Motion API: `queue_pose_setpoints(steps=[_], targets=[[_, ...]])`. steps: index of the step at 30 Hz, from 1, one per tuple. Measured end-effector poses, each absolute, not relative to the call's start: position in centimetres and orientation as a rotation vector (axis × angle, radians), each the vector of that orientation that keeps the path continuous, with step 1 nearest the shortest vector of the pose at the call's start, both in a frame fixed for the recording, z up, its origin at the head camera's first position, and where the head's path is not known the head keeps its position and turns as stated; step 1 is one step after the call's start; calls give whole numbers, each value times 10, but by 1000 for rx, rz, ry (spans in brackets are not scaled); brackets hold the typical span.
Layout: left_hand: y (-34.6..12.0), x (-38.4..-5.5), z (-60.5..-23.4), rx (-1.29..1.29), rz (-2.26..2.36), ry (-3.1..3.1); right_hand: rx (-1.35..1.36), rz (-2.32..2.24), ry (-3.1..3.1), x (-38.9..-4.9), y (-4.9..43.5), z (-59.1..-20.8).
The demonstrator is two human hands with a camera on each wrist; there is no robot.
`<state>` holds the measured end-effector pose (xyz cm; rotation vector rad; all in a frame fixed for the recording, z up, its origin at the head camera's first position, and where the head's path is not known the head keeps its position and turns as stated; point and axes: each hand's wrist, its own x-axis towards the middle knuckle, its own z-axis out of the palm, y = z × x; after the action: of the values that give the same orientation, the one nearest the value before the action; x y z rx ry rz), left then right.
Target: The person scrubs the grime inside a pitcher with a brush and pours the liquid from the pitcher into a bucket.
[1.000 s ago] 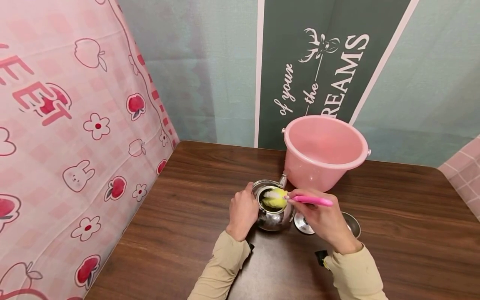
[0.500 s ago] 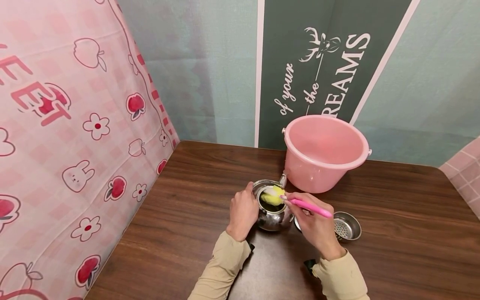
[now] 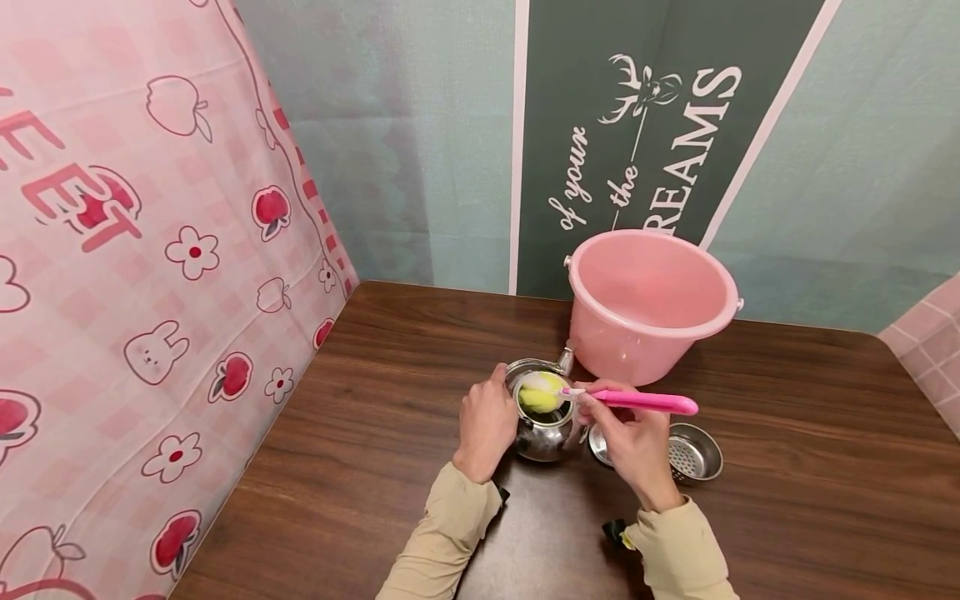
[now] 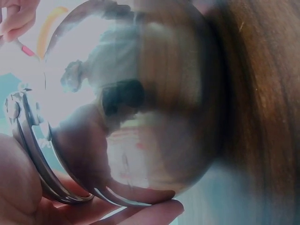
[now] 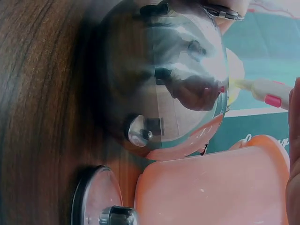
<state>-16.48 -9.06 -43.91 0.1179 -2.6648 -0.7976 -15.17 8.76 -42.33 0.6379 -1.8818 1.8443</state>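
A shiny steel teapot [image 3: 542, 443] stands upright on the table with its mouth uncovered. My left hand [image 3: 487, 421] grips it at the side; in the left wrist view, fingers [image 4: 154, 213] curl around its metal handle [image 4: 35, 150] and reach under the round body. Between the fingertips of my right hand [image 3: 636, 446] is a cleaning brush with a pink handle [image 3: 652, 402], held nearly level. Its yellow and white head [image 3: 538, 395] sits in the teapot's mouth, the lower part hidden inside. Partly behind the right hand lies the round metal lid [image 5: 104, 197], knob showing.
Right of the right hand sits a small perforated steel strainer [image 3: 696, 454]. A pink bucket [image 3: 626, 346] stands just behind the teapot, close to its spout [image 3: 566, 360]. Printed cloths hang at the left and along the back of the wooden table [image 3: 360, 433].
My right hand shifts left and its wrist turns, bringing the brush handle from slanting down to nearly level. The brush head moves left within the mouth. Left hand and teapot stay put.
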Motion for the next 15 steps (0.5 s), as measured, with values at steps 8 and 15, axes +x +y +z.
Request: queue_pose_setpoints(steps=[8, 15], targets=[[-90, -163, -439, 137, -786, -2671, 431, 1927, -2062, -153, 91, -417], [-89, -164, -441, 131, -782, -2667, 301, 1824, -2215, -161, 94, -405]])
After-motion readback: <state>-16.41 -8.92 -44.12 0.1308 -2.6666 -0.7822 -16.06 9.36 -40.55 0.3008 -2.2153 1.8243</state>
